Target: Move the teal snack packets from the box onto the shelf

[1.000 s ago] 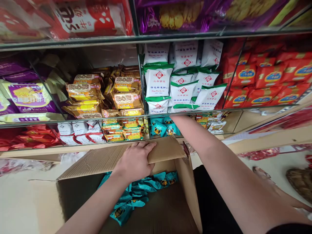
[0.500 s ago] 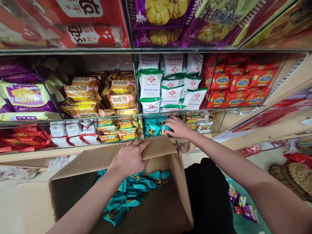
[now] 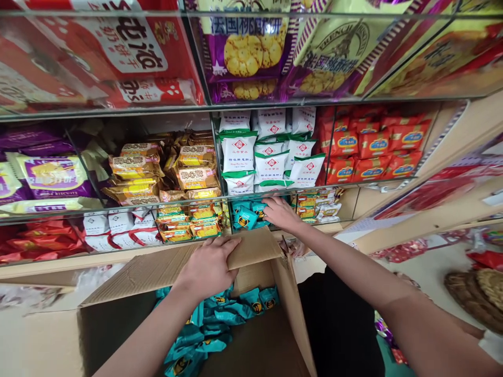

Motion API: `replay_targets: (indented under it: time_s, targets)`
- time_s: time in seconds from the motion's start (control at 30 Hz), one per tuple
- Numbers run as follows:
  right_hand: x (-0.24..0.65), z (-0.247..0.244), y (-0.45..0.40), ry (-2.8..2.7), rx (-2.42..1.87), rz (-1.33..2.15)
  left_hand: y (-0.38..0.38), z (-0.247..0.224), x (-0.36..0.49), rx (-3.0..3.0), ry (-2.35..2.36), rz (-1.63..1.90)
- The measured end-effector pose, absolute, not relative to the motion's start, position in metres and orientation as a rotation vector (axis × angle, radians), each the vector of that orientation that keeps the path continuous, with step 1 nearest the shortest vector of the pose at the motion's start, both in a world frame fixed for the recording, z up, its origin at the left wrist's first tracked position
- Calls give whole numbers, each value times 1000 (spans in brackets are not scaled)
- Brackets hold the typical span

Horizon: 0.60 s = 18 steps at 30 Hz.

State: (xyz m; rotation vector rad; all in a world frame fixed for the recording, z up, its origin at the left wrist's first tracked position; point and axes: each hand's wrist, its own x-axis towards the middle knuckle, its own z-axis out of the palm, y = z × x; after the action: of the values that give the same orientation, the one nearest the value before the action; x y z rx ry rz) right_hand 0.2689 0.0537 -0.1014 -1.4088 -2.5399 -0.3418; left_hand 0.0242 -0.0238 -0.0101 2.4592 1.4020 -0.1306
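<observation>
My left hand (image 3: 210,264) is closed over the raised flap of a cardboard box (image 3: 251,248), its fingers bent across the flap's edge. Inside this box lie several teal snack packets (image 3: 214,317), partly hidden by my left forearm. My right hand (image 3: 281,212) reaches into a low shelf compartment, fingers curled at a teal snack packet (image 3: 259,208); the fingertips are partly hidden under the shelf edge. Just left of those fingers rest other teal packets (image 3: 244,219) in the same compartment.
White-and-green packets (image 3: 271,165) and red packets (image 3: 373,149) fill the shelf above. Yellow packets (image 3: 204,220) stand left of the teal ones. Glass dividers and a glass shelf edge (image 3: 176,201) bound the compartments. A woven basket (image 3: 467,298) is at the right.
The view has tilted up, so the shelves sit lower in the picture. My right hand's fingers have drawn closer together at the teal packets. My left hand stays on the flap.
</observation>
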Motion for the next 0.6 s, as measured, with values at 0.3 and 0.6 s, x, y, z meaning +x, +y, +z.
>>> replay_targets:
  time_s: [0.3, 0.6]
  targets:
    - [277, -104, 50, -2545, -1335, -242, -22, -12, 25, 2425, 1415, -143]
    - [281, -113, 44, -2393, -1322, -199, -22, -14, 25, 2460, 1385, -120]
